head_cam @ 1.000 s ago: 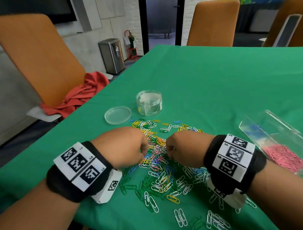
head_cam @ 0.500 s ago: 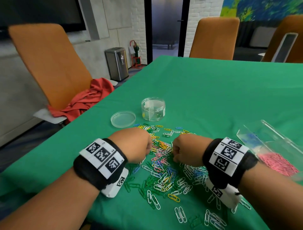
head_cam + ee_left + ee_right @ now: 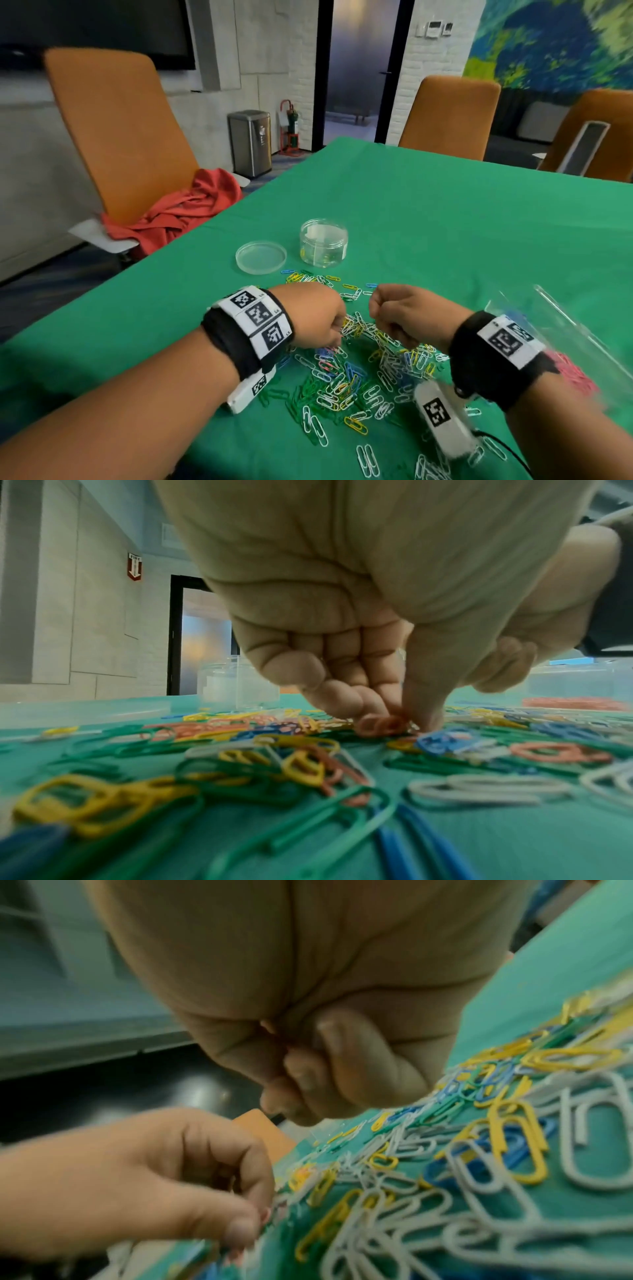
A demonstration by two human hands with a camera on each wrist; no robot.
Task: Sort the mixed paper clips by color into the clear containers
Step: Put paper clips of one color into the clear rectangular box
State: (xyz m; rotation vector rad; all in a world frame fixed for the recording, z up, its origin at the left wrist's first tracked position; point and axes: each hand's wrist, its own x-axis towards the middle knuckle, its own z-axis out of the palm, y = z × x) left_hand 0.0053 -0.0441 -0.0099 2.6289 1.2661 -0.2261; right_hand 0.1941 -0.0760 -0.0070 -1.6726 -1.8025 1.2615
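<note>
Mixed paper clips (image 3: 359, 370) in several colors lie heaped on the green table (image 3: 445, 212). My left hand (image 3: 337, 329) is down in the heap. Its thumb and fingers pinch pink clips (image 3: 380, 726) against the cloth. My right hand (image 3: 380, 318) is a tight fist just above the heap, a hand's width from the left. A small pink bit (image 3: 265, 1026) shows in the fold of its curled fingers; the rest of what it holds is hidden. A clear box (image 3: 575, 373) at the right holds pink clips and some blue ones.
A round clear jar (image 3: 323, 243) and its lid (image 3: 261, 257) stand beyond the heap. Loose clips reach the near table edge. An orange chair with a red cloth (image 3: 178, 212) stands at the left, and more chairs stand behind the table.
The right fist has lifted a little off the heap and turned. My left hand stays low in the clips, pinching. The head view has tilted up.
</note>
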